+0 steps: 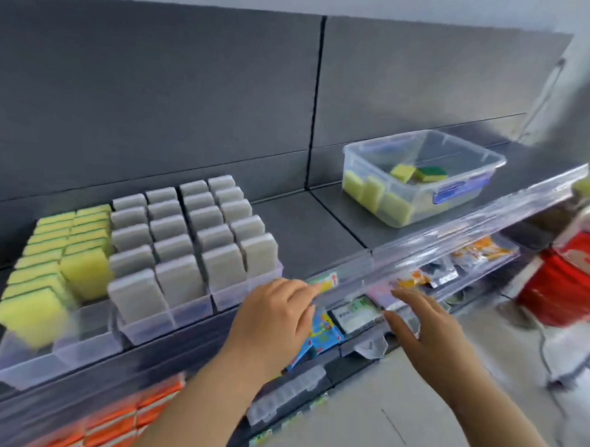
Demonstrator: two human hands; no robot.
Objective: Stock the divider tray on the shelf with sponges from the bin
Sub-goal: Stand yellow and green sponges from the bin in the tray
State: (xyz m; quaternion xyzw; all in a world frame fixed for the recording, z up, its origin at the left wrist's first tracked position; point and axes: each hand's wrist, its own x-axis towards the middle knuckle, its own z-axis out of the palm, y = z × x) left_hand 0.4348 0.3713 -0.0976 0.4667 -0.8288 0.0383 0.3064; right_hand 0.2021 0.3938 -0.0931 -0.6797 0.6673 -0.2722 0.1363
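Left grip [277, 309], right grip [414, 324]: mine, both slack and empty, centre frame. Sponges [402, 173]: in bin [461, 209], upper right. Tray [82, 336]: lower left, nearly full. Risk, I judge: squeezing more in topples yellow rows.

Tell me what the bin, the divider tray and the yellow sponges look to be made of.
Bin: clear, glossy hard plastic, it seems; its contents show through the walls.
Divider tray: frosted translucent plastic, slightly purplish; sponges show dimly through it.
Yellow sponges: matte foam, probably, with a thin dark green scouring layer on one face.
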